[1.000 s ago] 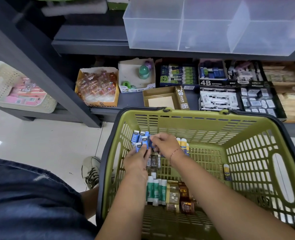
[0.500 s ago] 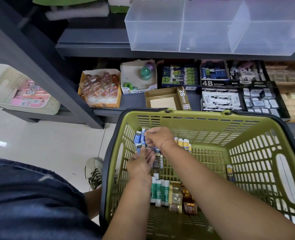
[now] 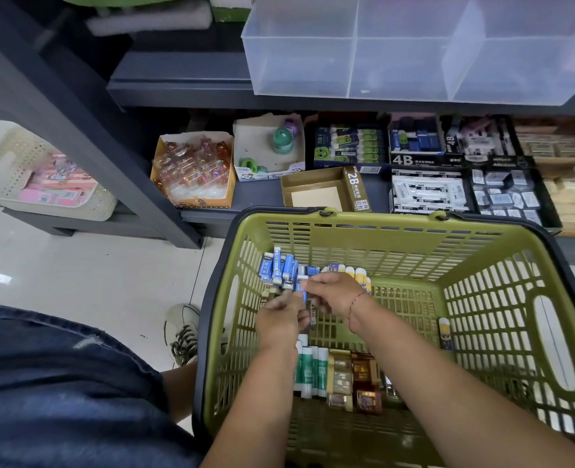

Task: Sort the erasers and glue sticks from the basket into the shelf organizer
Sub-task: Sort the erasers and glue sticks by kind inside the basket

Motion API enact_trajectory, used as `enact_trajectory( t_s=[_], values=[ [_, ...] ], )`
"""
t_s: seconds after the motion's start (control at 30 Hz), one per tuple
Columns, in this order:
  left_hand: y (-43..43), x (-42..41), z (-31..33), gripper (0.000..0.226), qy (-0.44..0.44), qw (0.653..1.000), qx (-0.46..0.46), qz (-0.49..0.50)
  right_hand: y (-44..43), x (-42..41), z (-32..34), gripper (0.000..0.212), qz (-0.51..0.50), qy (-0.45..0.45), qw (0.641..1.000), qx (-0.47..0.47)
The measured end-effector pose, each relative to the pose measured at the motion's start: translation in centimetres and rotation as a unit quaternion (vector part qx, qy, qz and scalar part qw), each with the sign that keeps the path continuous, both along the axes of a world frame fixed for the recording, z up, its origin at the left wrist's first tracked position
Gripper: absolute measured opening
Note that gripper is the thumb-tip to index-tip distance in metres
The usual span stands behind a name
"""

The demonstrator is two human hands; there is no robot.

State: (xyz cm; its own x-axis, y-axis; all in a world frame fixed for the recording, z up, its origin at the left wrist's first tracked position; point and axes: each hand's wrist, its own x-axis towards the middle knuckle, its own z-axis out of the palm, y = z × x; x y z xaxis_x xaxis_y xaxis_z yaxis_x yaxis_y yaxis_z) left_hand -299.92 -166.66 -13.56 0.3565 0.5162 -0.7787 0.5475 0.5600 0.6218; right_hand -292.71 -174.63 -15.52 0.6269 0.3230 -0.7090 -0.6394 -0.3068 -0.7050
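Both hands are inside the olive-green basket (image 3: 502, 309), near its far left corner. My right hand (image 3: 333, 295) pinches a small blue eraser at its fingertips. My left hand (image 3: 279, 319) meets it from below, fingers curled around the same small items. Just beyond lies a pile of blue-sleeved erasers (image 3: 281, 268), with yellow-capped glue sticks (image 3: 360, 276) beside it. Green-and-white glue sticks (image 3: 308, 369) and brown and gold boxed erasers (image 3: 353, 380) lie under my forearms. One yellow-capped glue stick (image 3: 445, 332) leans on the right wall. The clear shelf organizer (image 3: 404, 49) sits on the upper shelf.
On the lower shelf stand an open 2B box (image 3: 323, 190), 4B eraser boxes (image 3: 431, 184), a box of clear amber items (image 3: 193, 168) and a white box with green items (image 3: 269, 150). A white basket (image 3: 26, 170) sits at left. My shoe (image 3: 183, 329) is beside the green basket.
My right hand has drawn back from the blue eraser pile toward me, meeting my left hand lower in the basket. The camera has shifted slightly.
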Motion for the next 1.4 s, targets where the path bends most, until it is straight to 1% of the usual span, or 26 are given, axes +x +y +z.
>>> enact_trajectory(
  t_s=[0.1, 0.2, 0.3, 0.37, 0.43, 0.53, 0.63, 0.73, 0.8, 0.87, 0.93, 0.97, 1.07, 1.17, 1.4],
  values=[
    [0.1, -0.4, -1.0, 0.012, 0.028, 0.996, 0.082, -0.022, 0.5, 0.6, -0.2, 0.015, -0.080, 0.010, 0.997, -0.010],
    [0.1, -1.1, -1.6, 0.020, 0.062, 0.992, 0.108, -0.008, 1.3, 1.8, -0.4, 0.015, -0.099, -0.007, 0.994, -0.050],
    [0.3, -1.2, -2.3, 0.019, 0.064, 0.992, 0.107, 0.007, 2.2, 2.6, -0.6, 0.012, -0.090, -0.010, 0.992, -0.083],
    [0.5, -1.1, -2.4, 0.017, 0.064, 0.993, 0.101, 0.006, 2.7, 2.8, -0.7, 0.016, -0.076, -0.010, 0.994, -0.074],
    [0.5, -0.9, -2.2, 0.020, 0.062, 0.993, 0.096, 0.010, 2.7, 2.8, -1.0, 0.019, -0.062, -0.024, 0.995, -0.070],
    [0.6, -0.9, -2.1, 0.018, 0.060, 0.993, 0.099, 0.016, 2.0, 2.5, -1.8, 0.027, -0.040, -0.035, 0.995, -0.087],
    [0.5, -0.5, -2.1, 0.022, 0.036, 0.996, 0.087, 0.007, 1.6, 2.5, -2.1, 0.035, -0.002, -0.042, 0.995, -0.096],
    [0.1, 0.2, -1.8, 0.022, -0.008, 0.998, 0.053, -0.019, 2.2, 2.7, -2.5, 0.040, 0.051, -0.030, 0.994, -0.094],
    [-0.2, 0.7, -1.8, 0.019, -0.033, 0.998, 0.033, -0.042, 2.7, 3.0, -3.7, 0.045, 0.115, -0.056, 0.985, -0.119],
    [-0.4, 1.2, -2.0, 0.016, -0.049, 0.997, 0.009, -0.054, 3.0, 3.5, -6.3, 0.047, 0.147, -0.063, 0.977, -0.140],
    [-0.5, 1.5, -2.1, 0.017, -0.054, 0.997, -0.012, -0.059, 3.1, 3.5, -6.0, 0.043, 0.162, -0.063, 0.974, -0.143],
    [-0.5, 1.6, -2.1, 0.019, -0.057, 0.996, -0.023, -0.058, 3.1, 3.1, -3.8, 0.042, 0.165, -0.069, 0.974, -0.141],
    [-0.6, 1.7, -2.2, 0.029, -0.067, 0.996, -0.046, -0.048, 2.7, 2.7, -1.9, 0.041, 0.175, -0.082, 0.969, -0.156],
    [-0.7, 1.8, -2.4, 0.033, -0.066, 0.996, -0.052, -0.043, 2.4, 2.1, -1.3, 0.040, 0.185, -0.103, 0.964, -0.161],
    [-0.4, 1.6, -2.9, 0.036, -0.067, 0.994, -0.053, -0.075, 2.3, 1.6, -1.6, 0.042, 0.188, -0.092, 0.963, -0.171]
  ],
)
